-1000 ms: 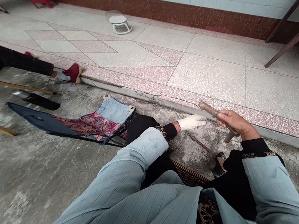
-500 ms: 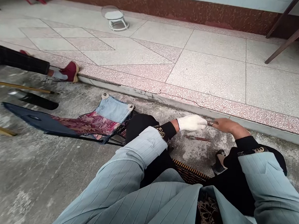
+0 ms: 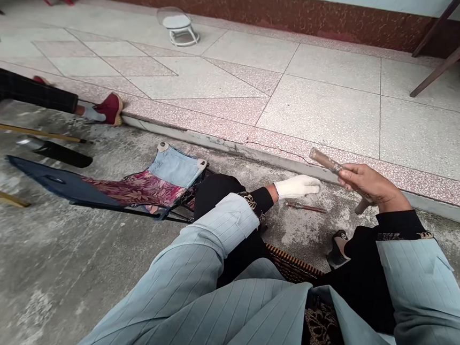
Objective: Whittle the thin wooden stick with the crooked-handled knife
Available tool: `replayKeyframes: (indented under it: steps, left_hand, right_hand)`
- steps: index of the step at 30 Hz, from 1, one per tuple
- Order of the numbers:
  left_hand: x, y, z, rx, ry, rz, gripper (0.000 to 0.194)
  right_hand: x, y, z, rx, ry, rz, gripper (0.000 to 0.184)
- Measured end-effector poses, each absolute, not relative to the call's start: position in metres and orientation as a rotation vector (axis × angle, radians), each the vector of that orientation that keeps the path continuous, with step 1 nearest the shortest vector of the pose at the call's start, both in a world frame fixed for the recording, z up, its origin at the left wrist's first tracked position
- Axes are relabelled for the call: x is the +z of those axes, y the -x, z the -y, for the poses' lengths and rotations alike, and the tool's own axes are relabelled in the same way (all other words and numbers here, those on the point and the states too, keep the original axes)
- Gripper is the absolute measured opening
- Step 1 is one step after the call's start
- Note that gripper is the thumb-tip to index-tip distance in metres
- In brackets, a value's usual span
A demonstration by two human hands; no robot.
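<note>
My right hand (image 3: 360, 181) is bare and closed around a brown rod-like tool (image 3: 325, 160). One thick end of the tool points up and left over the step edge, and its other end shows below my palm. My left hand (image 3: 297, 187), in a white knitted glove, is held low with its fingers curled together. Whatever it may hold is hidden by the glove. Just below it, a thin reddish-brown stick-like tool (image 3: 306, 207) lies on the concrete. The two hands are apart.
A raised terrazzo step (image 3: 224, 145) runs across in front. To the left stand a folding chair (image 3: 140, 189) and a person's red shoe (image 3: 110, 109). A dark cylinder (image 3: 60, 152) is near them. A small white stool (image 3: 180, 26) stands on the tiles.
My right hand has moved up and to the right, away from my left hand, raising the rod-like tool into view. My left hand has stayed almost in place.
</note>
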State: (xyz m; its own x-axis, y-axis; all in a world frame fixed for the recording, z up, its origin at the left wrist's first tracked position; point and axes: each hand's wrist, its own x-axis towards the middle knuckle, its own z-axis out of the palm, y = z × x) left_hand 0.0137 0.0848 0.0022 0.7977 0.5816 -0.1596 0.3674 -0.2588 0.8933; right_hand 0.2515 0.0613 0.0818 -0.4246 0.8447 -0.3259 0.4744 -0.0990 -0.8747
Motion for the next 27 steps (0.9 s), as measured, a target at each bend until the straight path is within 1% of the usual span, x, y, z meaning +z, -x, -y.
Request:
replayKeyframes:
  steps: [3, 7, 9, 11, 14, 16, 17, 19, 21, 22, 23, 24, 27]
  left_hand:
    - [-0.001, -0.016, -0.081, 0.198, -2.031, -0.59, 0.037]
    - [0.004, -0.017, -0.079, 0.143, -2.165, -0.48, 0.032]
    - [0.007, -0.018, -0.078, 0.122, -2.194, -0.492, 0.032]
    - [0.009, -0.018, -0.078, 0.095, -2.241, -0.529, 0.032]
    - [0.01, -0.017, -0.08, 0.095, -2.306, -0.563, 0.032]
    - [0.011, -0.014, -0.084, 0.123, -2.326, -0.585, 0.031]
    - [0.012, -0.012, -0.086, 0.132, -2.328, -0.596, 0.03]
    - [0.013, -0.009, -0.091, 0.144, -2.31, -0.628, 0.029]
    - [0.013, -0.007, -0.093, 0.177, -2.265, -0.631, 0.028]
    - [0.013, -0.007, -0.093, 0.201, -2.223, -0.625, 0.028]
    - [0.012, -0.007, -0.093, 0.226, -2.164, -0.627, 0.028]
    - [0.012, -0.008, -0.091, 0.242, -2.093, -0.629, 0.03]
    - [0.01, -0.012, -0.083, 0.238, -1.897, -0.633, 0.037]
  right_hand:
    - [0.066, -0.255, -0.072, 1.229, 1.757, 1.807, 0.035]
    - [0.048, -0.252, -0.08, 0.821, 2.155, 2.138, 0.037]
    - [0.044, -0.248, -0.081, 0.743, 2.218, 2.288, 0.039]
    - [0.041, -0.244, -0.08, 0.745, 2.247, 2.426, 0.041]
    - [0.038, -0.239, -0.077, 0.82, 2.271, 2.582, 0.04]
    - [0.038, -0.237, -0.073, 0.964, 2.185, 2.69, 0.034]
    - [0.039, -0.236, -0.071, 1.115, 2.091, 2.742, 0.031]
    - [0.046, -0.235, -0.064, 1.558, 1.775, 2.776, 0.027]
    - [0.058, -0.236, -0.058, 1.994, 1.372, 2.641, 0.029]
    - [0.065, -0.237, -0.056, 2.121, 1.195, 2.537, 0.031]
    - [0.073, -0.24, -0.054, 2.145, 1.112, 2.423, 0.032]
    - [0.081, -0.243, -0.053, 2.091, 1.113, 2.283, 0.033]
    - [0.1, -0.254, -0.052, 1.778, 1.324, 1.856, 0.033]
